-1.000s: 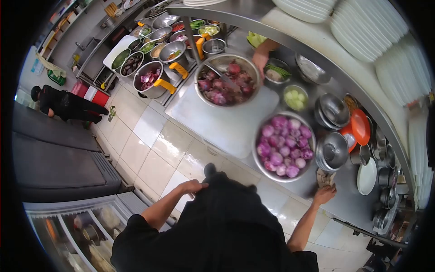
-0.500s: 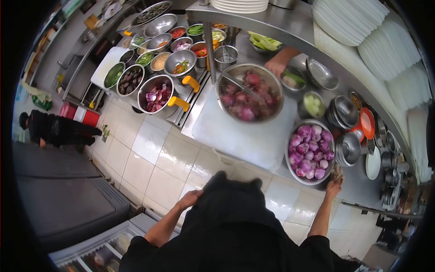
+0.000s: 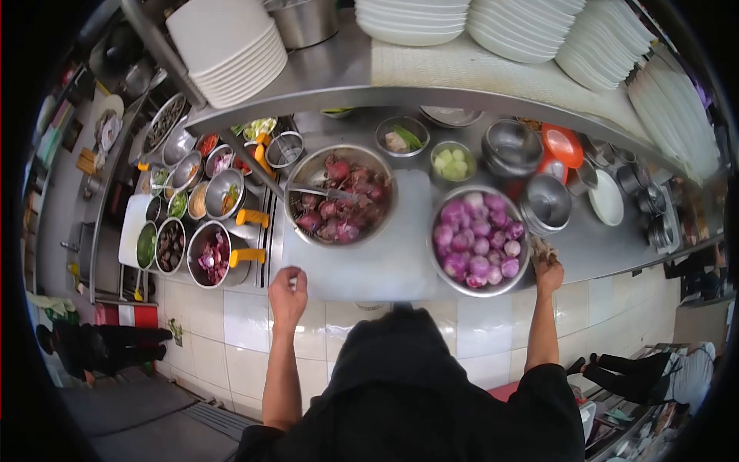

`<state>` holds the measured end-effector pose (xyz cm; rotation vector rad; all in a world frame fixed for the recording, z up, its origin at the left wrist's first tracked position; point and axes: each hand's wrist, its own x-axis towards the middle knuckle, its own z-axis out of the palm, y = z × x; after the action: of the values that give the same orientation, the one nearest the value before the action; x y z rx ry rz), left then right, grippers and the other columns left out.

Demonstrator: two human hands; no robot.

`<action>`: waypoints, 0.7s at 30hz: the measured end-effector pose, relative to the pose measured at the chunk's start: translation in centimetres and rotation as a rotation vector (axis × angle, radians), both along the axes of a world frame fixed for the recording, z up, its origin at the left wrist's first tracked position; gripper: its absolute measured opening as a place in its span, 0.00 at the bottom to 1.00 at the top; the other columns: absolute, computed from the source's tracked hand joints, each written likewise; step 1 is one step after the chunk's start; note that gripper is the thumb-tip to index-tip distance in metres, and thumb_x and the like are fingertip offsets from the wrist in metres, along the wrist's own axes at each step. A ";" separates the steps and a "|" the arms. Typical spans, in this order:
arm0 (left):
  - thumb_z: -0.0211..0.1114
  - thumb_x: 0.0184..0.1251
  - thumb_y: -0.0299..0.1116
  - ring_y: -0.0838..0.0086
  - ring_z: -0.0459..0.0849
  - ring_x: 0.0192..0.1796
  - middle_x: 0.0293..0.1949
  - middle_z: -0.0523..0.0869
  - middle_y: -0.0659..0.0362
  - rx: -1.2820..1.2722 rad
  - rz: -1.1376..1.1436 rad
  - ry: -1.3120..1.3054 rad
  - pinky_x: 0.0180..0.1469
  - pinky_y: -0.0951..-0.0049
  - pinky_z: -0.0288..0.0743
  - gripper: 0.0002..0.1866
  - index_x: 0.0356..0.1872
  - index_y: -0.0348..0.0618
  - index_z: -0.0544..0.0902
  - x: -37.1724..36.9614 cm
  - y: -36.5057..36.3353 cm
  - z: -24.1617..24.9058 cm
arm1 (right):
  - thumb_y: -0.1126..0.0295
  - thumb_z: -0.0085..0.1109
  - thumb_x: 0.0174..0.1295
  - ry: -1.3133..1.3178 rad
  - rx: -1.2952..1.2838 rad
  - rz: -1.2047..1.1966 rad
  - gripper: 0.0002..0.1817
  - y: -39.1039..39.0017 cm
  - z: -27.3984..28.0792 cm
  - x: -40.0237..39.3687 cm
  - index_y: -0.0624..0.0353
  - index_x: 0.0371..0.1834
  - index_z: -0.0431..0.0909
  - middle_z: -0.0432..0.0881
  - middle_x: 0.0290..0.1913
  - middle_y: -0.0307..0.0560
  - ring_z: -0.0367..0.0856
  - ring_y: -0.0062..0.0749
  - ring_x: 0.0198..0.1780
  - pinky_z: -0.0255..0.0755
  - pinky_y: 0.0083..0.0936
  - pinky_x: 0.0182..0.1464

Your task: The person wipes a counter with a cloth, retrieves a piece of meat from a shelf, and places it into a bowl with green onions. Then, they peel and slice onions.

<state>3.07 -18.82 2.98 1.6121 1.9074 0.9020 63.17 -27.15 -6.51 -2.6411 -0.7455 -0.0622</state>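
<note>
My left hand is loosely closed, with nothing visible in it, at the front left corner of the white cutting board. At the right, my right hand grips a brownish cloth on the counter, beside a metal bowl of peeled purple onions. A larger metal bowl on the board's back left holds unpeeled red onions. A knife lies across those onions.
Bowls of cut vegetables, including a pot of onion pieces, stand left. Behind are green chunks in a bowl; stacked metal bowls stand right. A shelf with white plates overhangs the counter. Two people are in the background.
My view has swung right and closer to the counter. My left hand has risen from beside my apron to the board's edge. The other person's hand behind the bowls is gone from sight.
</note>
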 end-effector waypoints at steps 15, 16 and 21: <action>0.60 0.48 0.27 0.53 0.82 0.48 0.43 0.83 0.50 0.267 -0.649 0.872 0.56 0.46 0.69 0.17 0.43 0.45 0.83 2.1 22.6 -1.8 | 0.39 0.53 0.62 0.030 0.052 -0.347 0.35 1.5 4.1 -4.2 0.53 0.64 0.74 0.67 0.71 0.55 0.58 0.58 0.71 0.56 0.52 0.69; 0.60 0.48 0.29 0.53 0.82 0.48 0.42 0.83 0.49 0.209 -0.662 0.925 0.56 0.45 0.69 0.17 0.43 0.46 0.83 1.7 23.3 -2.7 | 0.41 0.55 0.62 -0.018 0.136 -0.269 0.34 1.5 4.8 -4.6 0.54 0.63 0.75 0.67 0.70 0.56 0.58 0.58 0.70 0.56 0.52 0.69; 0.62 0.46 0.31 0.52 0.83 0.44 0.39 0.83 0.47 0.256 -0.760 0.898 0.53 0.41 0.70 0.17 0.41 0.46 0.83 1.3 24.6 -3.4 | 0.57 0.63 0.62 -0.196 0.466 -0.049 0.23 2.0 9.3 -9.5 0.58 0.56 0.79 0.71 0.66 0.58 0.62 0.55 0.68 0.57 0.49 0.68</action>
<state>4.41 5.74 -0.40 2.9301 1.3812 0.0672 53.70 -25.14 2.82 -2.2251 -0.6351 -0.4565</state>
